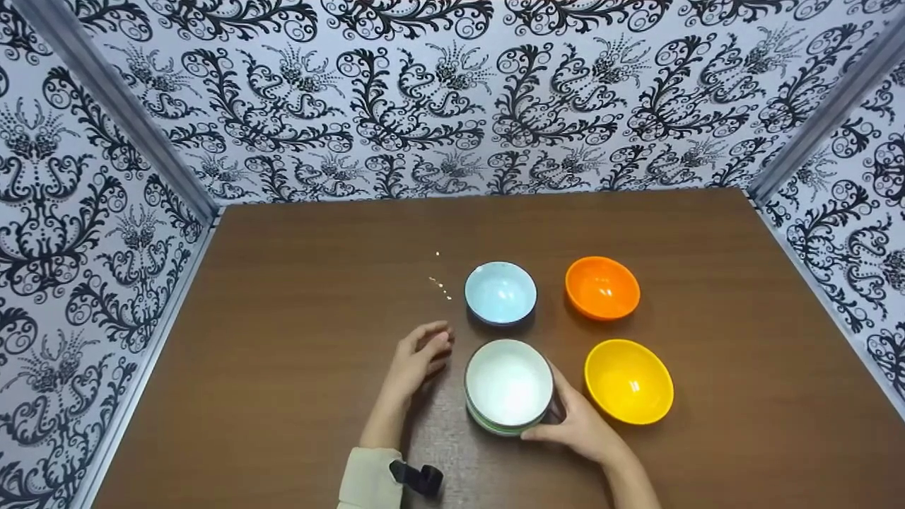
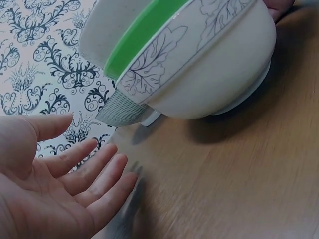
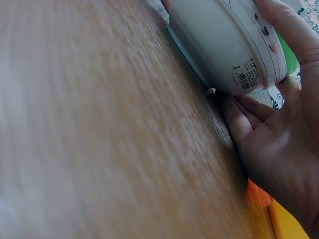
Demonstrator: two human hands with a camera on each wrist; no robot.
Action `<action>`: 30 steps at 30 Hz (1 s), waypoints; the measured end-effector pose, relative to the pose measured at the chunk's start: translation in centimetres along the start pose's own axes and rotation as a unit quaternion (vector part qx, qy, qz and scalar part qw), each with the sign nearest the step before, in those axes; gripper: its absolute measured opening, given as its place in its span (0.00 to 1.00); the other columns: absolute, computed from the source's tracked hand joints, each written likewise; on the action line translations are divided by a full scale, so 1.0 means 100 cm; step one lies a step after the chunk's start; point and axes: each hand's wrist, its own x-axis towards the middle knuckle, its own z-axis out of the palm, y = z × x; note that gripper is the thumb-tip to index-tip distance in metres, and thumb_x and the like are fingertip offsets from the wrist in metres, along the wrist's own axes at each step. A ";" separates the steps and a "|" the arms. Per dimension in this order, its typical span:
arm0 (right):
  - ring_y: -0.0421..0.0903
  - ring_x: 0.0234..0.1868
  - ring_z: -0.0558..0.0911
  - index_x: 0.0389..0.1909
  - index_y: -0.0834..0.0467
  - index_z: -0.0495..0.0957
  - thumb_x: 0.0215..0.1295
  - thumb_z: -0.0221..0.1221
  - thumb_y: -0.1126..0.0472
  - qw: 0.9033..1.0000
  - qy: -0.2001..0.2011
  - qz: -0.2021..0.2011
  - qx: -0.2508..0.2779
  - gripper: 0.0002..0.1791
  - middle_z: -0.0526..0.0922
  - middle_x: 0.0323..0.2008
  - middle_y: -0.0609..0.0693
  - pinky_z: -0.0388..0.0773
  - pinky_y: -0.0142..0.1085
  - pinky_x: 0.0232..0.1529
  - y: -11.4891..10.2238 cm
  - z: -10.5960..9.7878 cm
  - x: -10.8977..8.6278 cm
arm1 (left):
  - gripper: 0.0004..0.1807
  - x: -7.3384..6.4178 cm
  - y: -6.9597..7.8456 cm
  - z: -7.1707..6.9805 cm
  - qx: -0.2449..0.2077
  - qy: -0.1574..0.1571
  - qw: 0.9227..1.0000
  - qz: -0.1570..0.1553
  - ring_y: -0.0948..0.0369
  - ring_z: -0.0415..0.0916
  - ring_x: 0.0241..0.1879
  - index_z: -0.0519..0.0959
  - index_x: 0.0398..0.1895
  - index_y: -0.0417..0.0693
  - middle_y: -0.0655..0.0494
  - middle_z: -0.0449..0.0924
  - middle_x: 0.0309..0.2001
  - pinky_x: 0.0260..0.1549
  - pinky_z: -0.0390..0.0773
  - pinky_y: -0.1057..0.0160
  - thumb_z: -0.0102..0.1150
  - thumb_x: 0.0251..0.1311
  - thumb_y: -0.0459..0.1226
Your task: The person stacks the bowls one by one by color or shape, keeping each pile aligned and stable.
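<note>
A stack of bowls stands on the table: a white bowl point(image 1: 509, 382) on top, a green bowl point(image 2: 142, 35) under it, and a white bowl with a leaf pattern point(image 2: 219, 64) at the bottom. My right hand point(image 1: 581, 426) holds the stack's right side, thumb toward the front and fingers curled round the far side. A label with a barcode point(image 3: 245, 74) shows on the lowest bowl. Left of the stack, my left hand point(image 1: 418, 364) is apart from it, holding nothing; its fingers point(image 2: 97, 172) are loosely extended. Behind the stack sits a light blue bowl point(image 1: 500, 293).
An orange bowl point(image 1: 602, 288) stands at the back right and a yellow bowl point(image 1: 628, 382) just right of my right hand. Several pale specks point(image 1: 441, 285) lie on the brown table point(image 1: 297, 297). Patterned walls point(image 1: 452, 99) enclose the table's back and sides.
</note>
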 end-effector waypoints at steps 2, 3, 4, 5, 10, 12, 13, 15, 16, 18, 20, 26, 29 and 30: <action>0.37 0.74 0.61 0.79 0.62 0.42 0.48 0.77 0.63 1.000 0.002 0.003 -0.003 0.65 0.49 0.79 0.63 0.59 0.17 0.66 0.000 0.000 0.000 | 0.25 0.002 -0.001 0.001 -0.003 0.000 1.000 -0.004 0.45 0.77 0.60 0.68 0.67 0.31 0.33 0.73 0.64 0.60 0.78 0.49 0.50 0.74 0.39; 0.39 0.74 0.61 0.79 0.62 0.42 0.48 0.77 0.64 1.000 0.002 0.001 -0.004 0.65 0.49 0.78 0.63 0.60 0.17 0.66 0.000 0.000 0.000 | 0.25 0.003 -0.001 0.001 -0.003 -0.001 1.000 -0.006 0.45 0.77 0.60 0.67 0.67 0.31 0.33 0.73 0.64 0.60 0.78 0.49 0.49 0.74 0.39; 0.41 0.74 0.61 0.79 0.62 0.42 0.48 0.77 0.63 1.000 0.003 0.001 -0.006 0.65 0.50 0.78 0.63 0.60 0.17 0.66 0.000 0.000 0.000 | 0.25 0.003 -0.001 0.001 -0.001 -0.001 1.000 -0.007 0.45 0.77 0.61 0.67 0.67 0.31 0.33 0.73 0.64 0.60 0.78 0.49 0.49 0.74 0.39; 0.43 0.75 0.60 0.79 0.62 0.42 0.48 0.77 0.63 1.000 0.004 0.001 -0.009 0.65 0.50 0.78 0.63 0.60 0.17 0.66 0.000 0.000 0.000 | 0.25 0.004 0.000 0.002 -0.001 -0.002 1.000 -0.009 0.44 0.77 0.61 0.67 0.67 0.32 0.33 0.73 0.65 0.61 0.78 0.49 0.49 0.74 0.39; 0.46 0.75 0.61 0.79 0.63 0.42 0.48 0.77 0.63 1.000 0.005 0.000 -0.015 0.65 0.51 0.78 0.64 0.60 0.17 0.66 0.000 0.001 0.000 | 0.26 0.011 0.001 0.002 -0.005 -0.009 1.000 -0.015 0.44 0.76 0.61 0.67 0.68 0.32 0.34 0.73 0.65 0.61 0.78 0.48 0.49 0.74 0.40; 0.41 0.74 0.62 0.79 0.62 0.42 0.48 0.77 0.63 1.000 0.003 0.003 -0.008 0.65 0.51 0.78 0.63 0.60 0.17 0.66 0.000 0.001 0.000 | 0.26 0.014 0.001 0.003 -0.016 -0.013 1.000 -0.021 0.44 0.76 0.62 0.66 0.68 0.31 0.33 0.72 0.65 0.61 0.77 0.49 0.49 0.74 0.40; 0.38 0.73 0.63 0.79 0.62 0.42 0.48 0.77 0.63 1.000 0.002 0.003 -0.004 0.65 0.51 0.78 0.64 0.61 0.17 0.66 -0.001 0.001 0.000 | 0.26 0.016 0.001 0.003 -0.022 -0.015 0.999 -0.024 0.44 0.76 0.62 0.66 0.68 0.31 0.33 0.72 0.66 0.62 0.77 0.49 0.49 0.74 0.39; 0.29 0.70 0.63 0.79 0.63 0.41 0.48 0.76 0.64 1.000 0.000 0.005 0.002 0.65 0.51 0.78 0.64 0.60 0.17 0.66 -0.001 0.001 0.000 | 0.26 0.020 0.001 0.003 -0.034 -0.019 0.999 -0.034 0.45 0.76 0.62 0.65 0.69 0.31 0.33 0.71 0.66 0.62 0.77 0.49 0.48 0.74 0.39; 0.25 0.68 0.63 0.79 0.63 0.41 0.48 0.76 0.64 1.000 -0.001 0.006 0.005 0.65 0.50 0.78 0.64 0.60 0.17 0.65 -0.002 0.001 -0.001 | 0.26 0.021 0.001 0.003 -0.041 -0.021 0.998 -0.039 0.45 0.76 0.62 0.65 0.69 0.31 0.34 0.71 0.67 0.62 0.77 0.49 0.48 0.74 0.39; 0.20 0.66 0.63 0.79 0.63 0.41 0.48 0.77 0.64 1.000 -0.001 0.005 0.005 0.65 0.50 0.78 0.65 0.60 0.17 0.66 -0.002 0.002 -0.001 | 0.26 0.023 0.002 0.003 -0.047 -0.023 0.998 -0.046 0.46 0.76 0.62 0.65 0.69 0.32 0.34 0.71 0.67 0.62 0.77 0.50 0.48 0.75 0.39; 0.18 0.65 0.63 0.79 0.63 0.40 0.48 0.76 0.65 1.000 -0.001 0.004 0.007 0.65 0.50 0.78 0.65 0.60 0.17 0.66 -0.003 0.002 -0.001 | 0.27 0.025 0.002 0.004 -0.051 -0.023 0.997 -0.050 0.47 0.77 0.61 0.64 0.70 0.32 0.34 0.70 0.67 0.61 0.78 0.50 0.48 0.75 0.39; 0.32 0.72 0.63 0.79 0.62 0.41 0.47 0.77 0.64 1.000 0.004 0.012 -0.002 0.65 0.51 0.78 0.63 0.59 0.16 0.66 -0.003 0.001 -0.001 | 0.27 0.031 0.002 0.005 -0.058 -0.025 0.996 -0.060 0.49 0.78 0.59 0.64 0.70 0.32 0.35 0.71 0.67 0.60 0.79 0.52 0.48 0.75 0.39; 0.47 0.75 0.60 0.79 0.62 0.42 0.47 0.77 0.62 1.000 0.008 0.018 -0.013 0.65 0.52 0.78 0.62 0.59 0.16 0.66 -0.003 0.001 0.000 | 0.27 0.034 0.003 0.006 -0.056 -0.027 0.996 -0.064 0.49 0.78 0.59 0.64 0.70 0.33 0.35 0.71 0.66 0.59 0.80 0.52 0.48 0.75 0.39; 0.51 0.76 0.59 0.79 0.61 0.42 0.46 0.77 0.62 1.000 0.009 0.020 -0.015 0.66 0.52 0.78 0.62 0.59 0.16 0.66 -0.003 0.002 0.001 | 0.26 0.035 0.004 0.006 -0.055 -0.027 0.996 -0.067 0.49 0.78 0.59 0.65 0.70 0.33 0.35 0.72 0.66 0.59 0.80 0.53 0.48 0.74 0.39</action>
